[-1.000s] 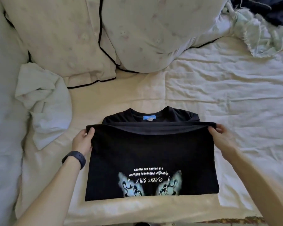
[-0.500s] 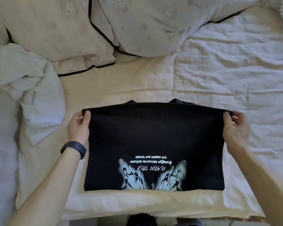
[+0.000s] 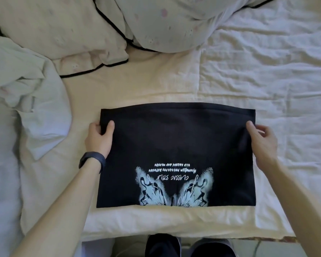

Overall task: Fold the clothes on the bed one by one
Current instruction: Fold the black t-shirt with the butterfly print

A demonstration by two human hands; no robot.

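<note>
Black shirt sits dead centre in front of us on the bed, close to the 6 o'clock edge, lying flat as a doubled-over rectangle. Our left hand pinches the 9 o'clock side near the far corner, thumb on top and fingers tucked round the edge. Our right hand does much the same at 3 o'clock, thumb on the cloth and fingers curled just off the edge. Neither hand is spread flat.

Step-wise, we reckon we're mid-fold on this one. One half looks laid over the other, with the far edge lined up at 12 o'clock and no collar or sleeves showing. The next move probably wants one more fold across, 9 over to 3 o'clock, to make a tidy square. That means gripping both layers together so the under one doesn't slide and bunch, and the soft bed won't help keep it crisp.

Orientation: the long axis runs 9 to 3 o'clock. The print reads upside down to us, with the tops of the letters toward 6 o'clock. The butterfly picture gets cut off right at the near edge, so we guess that's the crease.

A pale garment crumpled at 9–10 o'clock looks like the next one waiting.
</note>
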